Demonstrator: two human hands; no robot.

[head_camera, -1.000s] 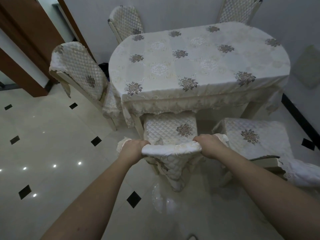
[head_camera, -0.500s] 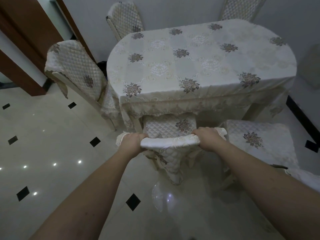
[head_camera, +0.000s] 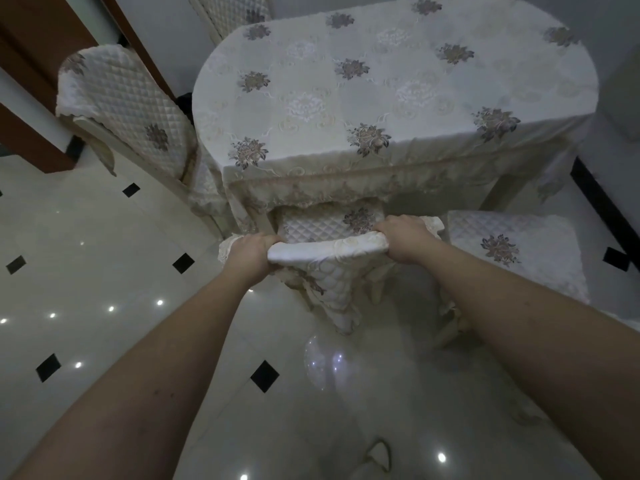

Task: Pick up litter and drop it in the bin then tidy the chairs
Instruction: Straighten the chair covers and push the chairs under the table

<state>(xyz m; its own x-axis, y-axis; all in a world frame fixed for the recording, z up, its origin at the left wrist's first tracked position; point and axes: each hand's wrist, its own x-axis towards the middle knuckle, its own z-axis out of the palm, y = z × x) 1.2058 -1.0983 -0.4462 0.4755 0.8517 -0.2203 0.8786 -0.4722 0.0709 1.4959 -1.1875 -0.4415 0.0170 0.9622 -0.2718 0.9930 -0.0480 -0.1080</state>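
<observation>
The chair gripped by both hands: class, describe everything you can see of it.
The chair wears a cream quilted cover with lace trim and a dark embroidered flower on the seat. Its seat sits partly under the table, below the hanging tablecloth fringe. The cover's back flap hangs towards the camera. The left hand and right hand each grip one end of the top rail. Its legs are mostly hidden.

Between the two gripping hands, the chair back (head_camera: 329, 245) wears a quilted, satiny cloth cover with lace trim — diamond-stitched and faintly shiny. Just beyond the grip, the tablecloth (head_camera: 381, 98) is smooth woven fabric with embroidered flowers and a lace hem. Below the grip, the floor (head_camera: 104, 271) is glossy polished tile — it mirrors the ceiling lights.
</observation>
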